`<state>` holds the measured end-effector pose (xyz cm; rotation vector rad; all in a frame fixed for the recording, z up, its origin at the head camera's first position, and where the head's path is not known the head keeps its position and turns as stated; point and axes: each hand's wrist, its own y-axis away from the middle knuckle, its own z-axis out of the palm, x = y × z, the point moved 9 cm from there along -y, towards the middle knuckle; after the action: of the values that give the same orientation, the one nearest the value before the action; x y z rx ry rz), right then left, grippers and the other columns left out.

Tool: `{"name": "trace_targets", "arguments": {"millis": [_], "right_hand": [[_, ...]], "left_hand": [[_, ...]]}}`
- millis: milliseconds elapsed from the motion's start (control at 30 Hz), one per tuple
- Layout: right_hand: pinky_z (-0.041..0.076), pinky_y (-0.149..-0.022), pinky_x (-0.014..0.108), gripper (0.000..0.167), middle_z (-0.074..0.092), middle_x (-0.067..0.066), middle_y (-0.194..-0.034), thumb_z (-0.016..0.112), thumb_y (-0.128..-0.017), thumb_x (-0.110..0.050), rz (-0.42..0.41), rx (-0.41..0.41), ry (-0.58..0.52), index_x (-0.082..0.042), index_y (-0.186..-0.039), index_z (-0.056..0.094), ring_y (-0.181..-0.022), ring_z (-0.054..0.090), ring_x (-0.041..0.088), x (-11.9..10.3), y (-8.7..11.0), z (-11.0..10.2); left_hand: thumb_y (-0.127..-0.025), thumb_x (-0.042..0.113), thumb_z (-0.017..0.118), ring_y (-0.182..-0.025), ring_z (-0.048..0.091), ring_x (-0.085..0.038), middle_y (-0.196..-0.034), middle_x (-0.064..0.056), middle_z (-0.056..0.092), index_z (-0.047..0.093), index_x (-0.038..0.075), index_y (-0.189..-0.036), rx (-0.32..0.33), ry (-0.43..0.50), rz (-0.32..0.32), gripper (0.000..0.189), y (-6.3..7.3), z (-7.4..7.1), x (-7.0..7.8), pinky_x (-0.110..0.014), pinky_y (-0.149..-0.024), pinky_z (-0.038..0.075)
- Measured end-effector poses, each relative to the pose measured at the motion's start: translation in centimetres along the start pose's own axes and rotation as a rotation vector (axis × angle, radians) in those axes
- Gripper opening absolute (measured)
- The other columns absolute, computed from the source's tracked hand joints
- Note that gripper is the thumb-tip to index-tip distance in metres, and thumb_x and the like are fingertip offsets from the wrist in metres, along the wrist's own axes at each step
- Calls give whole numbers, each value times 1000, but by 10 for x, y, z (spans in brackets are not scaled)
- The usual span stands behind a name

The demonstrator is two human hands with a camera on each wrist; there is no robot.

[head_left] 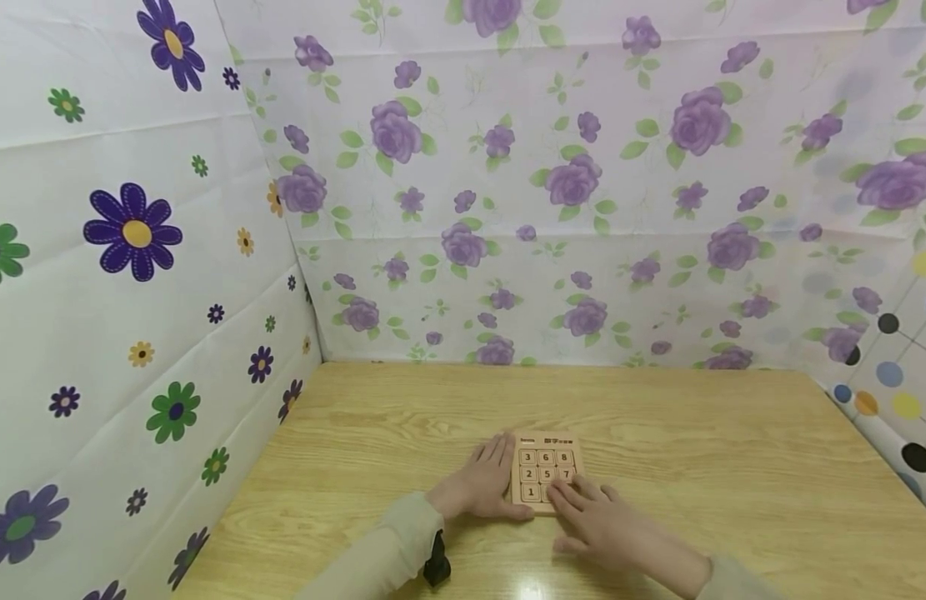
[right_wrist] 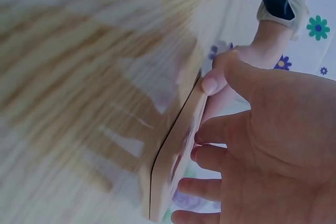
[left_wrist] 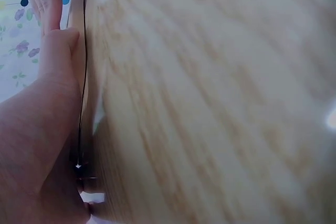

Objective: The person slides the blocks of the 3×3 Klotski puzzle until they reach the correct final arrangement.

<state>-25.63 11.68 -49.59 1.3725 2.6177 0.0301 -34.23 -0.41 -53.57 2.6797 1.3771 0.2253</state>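
Note:
A wooden number slide puzzle (head_left: 538,504) lies flat on the table, its visible tiles reading 3, 6, 8, then 2, 5, 7, then 1. My left hand (head_left: 483,482) rests against its left side with straight fingers, the thumb along the near edge. In the left wrist view that thumb (left_wrist: 60,51) touches the puzzle's side (left_wrist: 79,72). My right hand (head_left: 608,523) reaches over the lower right of the puzzle, its fingertips on or just above the tiles there. Those fingers, extended in the right wrist view, hide the lower right tiles.
The wood-grain table (head_left: 695,450) spreads around both hands. A flowered cloth (head_left: 523,292) hangs along its far edge, with another patterned cloth (head_left: 132,333) on the left and a dotted one (head_left: 898,400) on the right. A black strap piece (head_left: 437,565) hangs by the left sleeve.

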Motion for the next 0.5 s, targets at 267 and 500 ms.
{"name": "trace_targets", "arguments": {"millis": [267,500], "right_hand": [[31,-110,65,78,35,10,-155,43,-91,-62,-29,0,25,-10,-149,38,-143,31,39,-11,2,0],[30,-110,66,77,36,10,-155,46,-91,-61,-30,5,19,-10,-148,39,-143,30,40,-14,5,-1]], "left_hand": [[-78,81,49,-151,9,-29,-162,-20,4,2,-1,-154,11,-5,2,122,1,-2,1,-43,-123,18],[-78,81,50,-151,9,-29,-162,-19,5,2,-1,-154,9,-1,-3,122,1,-2,1,-43,-123,19]]}}
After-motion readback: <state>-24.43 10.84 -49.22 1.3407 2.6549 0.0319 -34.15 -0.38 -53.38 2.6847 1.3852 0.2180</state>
